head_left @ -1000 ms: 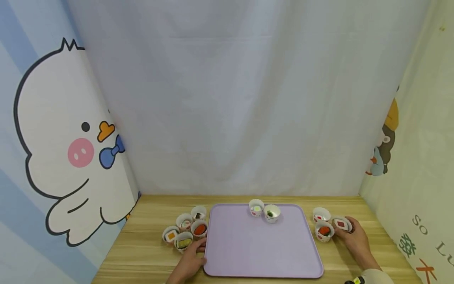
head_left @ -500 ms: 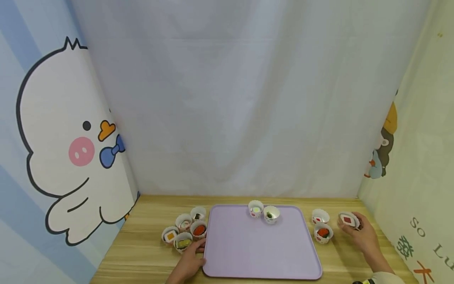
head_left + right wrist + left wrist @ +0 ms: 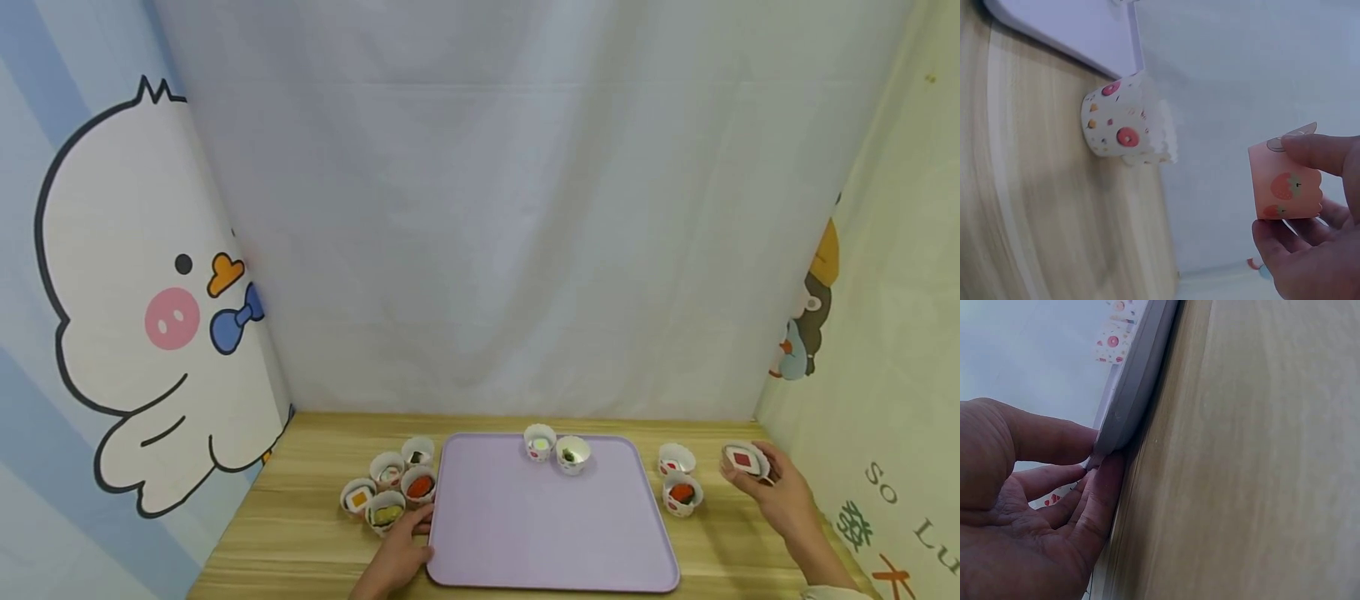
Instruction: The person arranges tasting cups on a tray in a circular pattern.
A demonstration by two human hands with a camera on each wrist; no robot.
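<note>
On the right side, my right hand (image 3: 787, 496) holds a paper baking cup (image 3: 1286, 187) between thumb and fingers. The cup is pink with strawberries and is raised off the table. Inside it, the head view shows a white piece with a square red centre, like a slice of sushi roll (image 3: 742, 460). My left hand (image 3: 397, 554) grips the left rim of a lilac tray (image 3: 555, 533), thumb on top. Close to those fingers stands a cup with a yellowish piece (image 3: 385, 515). The fingers' undersides show best in the left wrist view.
Two paper cups (image 3: 538, 454) stand at the tray's back edge. To its left cluster several filled cups (image 3: 358, 497). Two more stand right of the tray, the front one (image 3: 683, 508) holding an orange-red piece. A pale curtain (image 3: 480, 250) hangs behind the wooden table (image 3: 285, 533).
My right hand has moved right with the pink cup, away from the two cups beside the tray, and lifted it. The left hand keeps its grip on the tray rim.
</note>
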